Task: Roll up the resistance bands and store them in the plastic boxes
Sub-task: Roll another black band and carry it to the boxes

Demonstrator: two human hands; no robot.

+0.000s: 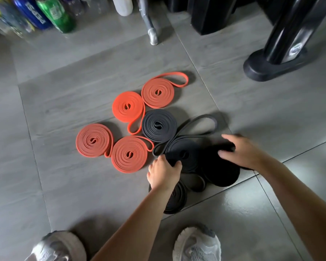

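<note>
My left hand (165, 173) grips the near rim of a black coil (186, 154), fingers curled over its edge. My right hand (240, 152) lies on a wider black roll (222, 172) just beside it; blur hides whether it grips. A third black coil (177, 200) sits under my left wrist. A grey coil (159, 125) and four orange coils (129, 154) lie beyond on the floor (64, 110).

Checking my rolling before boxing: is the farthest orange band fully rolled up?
Not fully. The farthest orange band is coiled flat, but its end loop trails loose beyond the coil.
</note>
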